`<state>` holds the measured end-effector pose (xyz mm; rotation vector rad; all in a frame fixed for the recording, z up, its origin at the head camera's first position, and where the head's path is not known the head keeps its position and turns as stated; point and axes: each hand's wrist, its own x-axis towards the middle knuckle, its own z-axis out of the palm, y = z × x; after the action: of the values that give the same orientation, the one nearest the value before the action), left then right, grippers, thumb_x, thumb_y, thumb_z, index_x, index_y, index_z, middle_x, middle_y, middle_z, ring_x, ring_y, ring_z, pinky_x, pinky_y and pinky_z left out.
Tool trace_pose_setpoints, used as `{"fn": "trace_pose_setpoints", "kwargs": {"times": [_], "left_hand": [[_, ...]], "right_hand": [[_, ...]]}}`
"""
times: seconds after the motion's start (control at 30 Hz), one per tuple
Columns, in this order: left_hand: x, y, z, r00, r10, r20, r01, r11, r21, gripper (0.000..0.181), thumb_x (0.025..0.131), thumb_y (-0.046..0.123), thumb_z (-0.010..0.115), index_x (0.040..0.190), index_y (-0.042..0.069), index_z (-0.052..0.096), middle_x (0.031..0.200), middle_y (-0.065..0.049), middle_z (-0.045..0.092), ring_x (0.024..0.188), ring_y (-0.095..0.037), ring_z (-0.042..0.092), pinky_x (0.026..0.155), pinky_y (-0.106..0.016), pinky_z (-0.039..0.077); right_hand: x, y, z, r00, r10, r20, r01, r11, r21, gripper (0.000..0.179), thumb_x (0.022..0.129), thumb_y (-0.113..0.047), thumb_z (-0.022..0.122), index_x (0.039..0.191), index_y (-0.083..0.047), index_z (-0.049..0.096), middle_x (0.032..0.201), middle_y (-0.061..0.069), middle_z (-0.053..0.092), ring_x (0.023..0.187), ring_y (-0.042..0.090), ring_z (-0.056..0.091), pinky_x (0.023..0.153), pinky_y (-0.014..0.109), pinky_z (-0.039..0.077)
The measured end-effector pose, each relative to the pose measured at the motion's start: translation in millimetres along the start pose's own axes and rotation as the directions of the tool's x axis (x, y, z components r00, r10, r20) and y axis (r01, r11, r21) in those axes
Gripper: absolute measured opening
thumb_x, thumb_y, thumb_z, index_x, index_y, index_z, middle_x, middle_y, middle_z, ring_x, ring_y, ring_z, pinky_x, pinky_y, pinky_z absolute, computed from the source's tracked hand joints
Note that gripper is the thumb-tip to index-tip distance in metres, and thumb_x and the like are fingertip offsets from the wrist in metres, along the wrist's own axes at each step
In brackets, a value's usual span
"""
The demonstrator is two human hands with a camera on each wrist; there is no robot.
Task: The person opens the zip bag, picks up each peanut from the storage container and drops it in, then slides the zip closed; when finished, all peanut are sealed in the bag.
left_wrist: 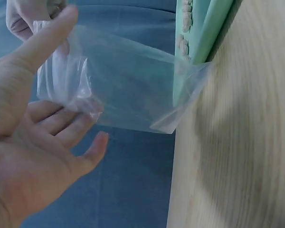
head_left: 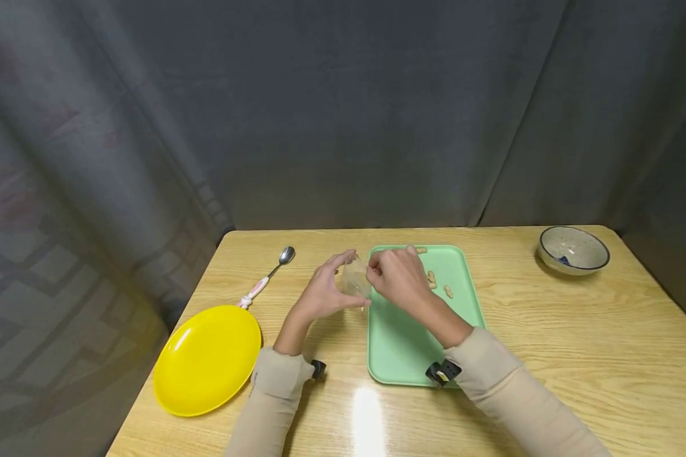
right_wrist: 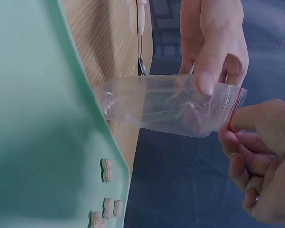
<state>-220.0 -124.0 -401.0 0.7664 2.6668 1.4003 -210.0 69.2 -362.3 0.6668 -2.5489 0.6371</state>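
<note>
A clear plastic zip bag (head_left: 354, 278) hangs upright just left of the green tray (head_left: 403, 346), its red seal strip (right_wrist: 236, 105) at the top. My left hand (head_left: 322, 293) holds the bag near its upper end, thumb on one side and fingers on the other. At the top edge, the thumb and index finger of my right hand (head_left: 401, 276) pinch one end of the red strip. Nothing shows inside the see-through bag (left_wrist: 128, 83). Several unshelled peanuts (right_wrist: 107, 170) lie on the tray, partly behind my right hand in the head view.
A yellow plate (head_left: 208, 362) lies at the table's left edge, with a spoon (head_left: 258, 287) with a white and pink handle beyond it. At the far right stands a speckled bowl (head_left: 574, 249) holding a small dark blue thing. A grey curtain (head_left: 349, 114) hangs behind the table.
</note>
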Motion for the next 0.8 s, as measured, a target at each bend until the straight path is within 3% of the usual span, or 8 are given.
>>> {"fn": "trace_pose_setpoints", "kwargs": {"times": [0.13,0.23,0.4,0.5,0.57,0.63,0.8], "left_hand": [[2.6,-2.7,4.5,0.998,0.012,-0.061,-0.014,0.999,-0.033,0.090,0.074,0.024,0.090,0.149,0.005,0.043,0.134,-0.006,0.058,0.123,-0.022,0.054,0.102,-0.047,0.043],[3.3,-4.1,4.5,0.997,0.018,-0.071,-0.022,0.999,-0.044,0.088,0.075,0.024,0.089,0.147,0.004,0.044,0.133,-0.004,0.060,0.122,-0.023,0.056,0.100,-0.043,0.046],[4.7,-4.7,6.4,0.997,0.040,-0.059,-0.042,0.999,-0.034,0.089,0.076,0.026,0.088,0.147,0.000,0.043,0.135,-0.006,0.059,0.122,-0.027,0.056,0.099,-0.043,0.047],[5.0,-5.4,7.7,0.997,0.037,-0.062,-0.038,0.999,-0.021,0.089,0.075,0.025,0.089,0.147,-0.001,0.043,0.134,-0.006,0.059,0.121,-0.023,0.056,0.098,-0.041,0.047],[4.8,-6.1,8.1,0.997,0.032,-0.067,-0.033,0.999,-0.014,0.089,0.074,0.024,0.090,0.146,0.000,0.044,0.134,-0.005,0.059,0.120,-0.022,0.056,0.098,-0.040,0.047],[4.6,-6.5,8.1,0.997,0.030,-0.072,-0.031,0.999,-0.011,0.089,0.074,0.024,0.090,0.146,0.000,0.044,0.133,-0.004,0.060,0.120,-0.021,0.056,0.097,-0.040,0.048],[4.0,-7.3,7.7,0.997,0.031,-0.070,-0.033,0.999,-0.020,0.090,0.075,0.026,0.089,0.147,-0.002,0.043,0.133,-0.004,0.059,0.120,-0.022,0.056,0.098,-0.041,0.047]], "right_hand": [[1.5,2,-2,1.000,0.008,0.015,-0.009,1.000,0.018,0.013,0.085,-0.006,0.069,0.074,-0.008,0.074,0.056,-0.005,0.058,0.048,0.009,0.046,0.061,0.036,0.033],[3.3,9,-8,0.998,0.030,0.046,-0.032,0.999,0.032,0.012,0.088,-0.008,0.068,0.078,-0.007,0.075,0.060,-0.003,0.063,0.049,0.010,0.049,0.061,0.037,0.040],[-1.2,42,-26,0.977,0.139,0.164,-0.143,0.990,0.012,0.010,0.090,-0.003,0.065,0.087,-0.001,0.075,0.073,0.006,0.068,0.052,0.014,0.052,0.047,0.032,0.043],[-12.1,70,-32,0.940,0.218,0.261,-0.215,0.976,-0.041,0.021,0.089,0.001,0.063,0.069,-0.003,0.065,0.058,0.001,0.052,0.048,0.010,0.038,0.045,0.026,0.032],[-21.8,86,-32,0.914,0.258,0.313,-0.249,0.966,-0.069,0.037,0.087,0.003,0.062,0.056,-0.010,0.048,0.053,-0.004,0.033,0.048,0.009,0.025,0.046,0.025,0.024],[-31.4,99,-30,0.891,0.292,0.348,-0.282,0.956,-0.082,0.048,0.085,0.005,0.061,0.053,-0.016,0.033,0.053,-0.007,0.019,0.050,0.010,0.017,0.047,0.025,0.019],[-50.6,117,-20,0.870,0.328,0.368,-0.333,0.941,-0.052,0.051,0.080,0.010,0.059,0.052,-0.019,0.027,0.053,-0.008,0.014,0.050,0.009,0.015,0.047,0.024,0.019]]}}
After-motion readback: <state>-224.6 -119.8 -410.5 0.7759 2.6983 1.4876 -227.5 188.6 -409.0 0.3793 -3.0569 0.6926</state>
